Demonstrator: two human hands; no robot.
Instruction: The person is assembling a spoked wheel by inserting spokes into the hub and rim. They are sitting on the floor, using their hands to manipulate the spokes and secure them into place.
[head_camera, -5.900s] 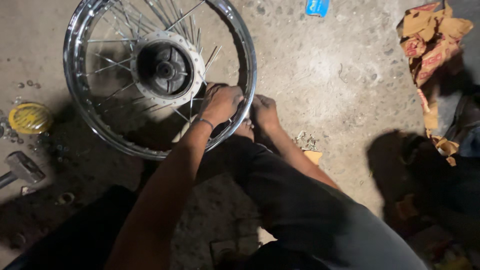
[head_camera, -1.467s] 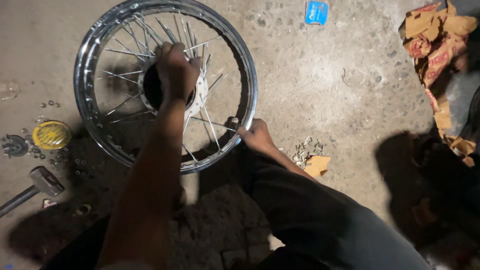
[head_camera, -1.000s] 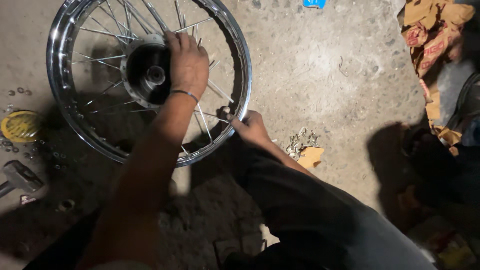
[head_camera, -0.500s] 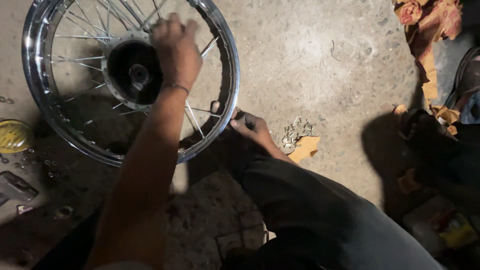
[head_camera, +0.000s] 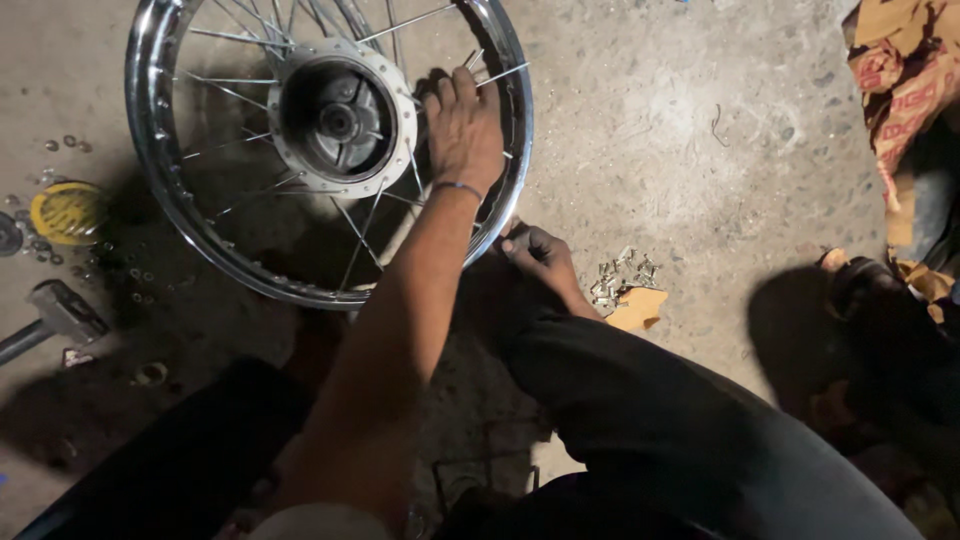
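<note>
A: Our left hand (head_camera: 462, 128) has come off the hub (head_camera: 340, 118) since a moment ago and now lies on the spokes (head_camera: 400, 165) between hub and rim, fingers flat and slightly spread, pressing rather than gripping.

B: And the wheel (head_camera: 160, 190)? It sat further left in our view half a second ago.

A: It lies flat on the concrete floor (head_camera: 700, 140), up and to the left of us, with the hub now closer to the middle of what we see. Since our head moves too, we cannot say the wheel itself shifted.

B: Our right hand (head_camera: 535, 255)?

A: Low at the near edge of the rim, fingers curled close. We judge it pinches something small, but we cannot tell what; the spot is dark. That hand has hardly moved, so we read the change as a shift of work from hub to spokes.

B: Any packages?

A: Torn brown-and-red cardboard (head_camera: 900, 90) at the upper right edge. A small tan scrap of card (head_camera: 638, 308) beside a little heap of small silver metal parts (head_camera: 620, 275), just right of our right hand. A round yellow lid (head_camera: 68, 212) at the far left, loose washers near it, and a hammer (head_camera: 55, 312) below.
</note>
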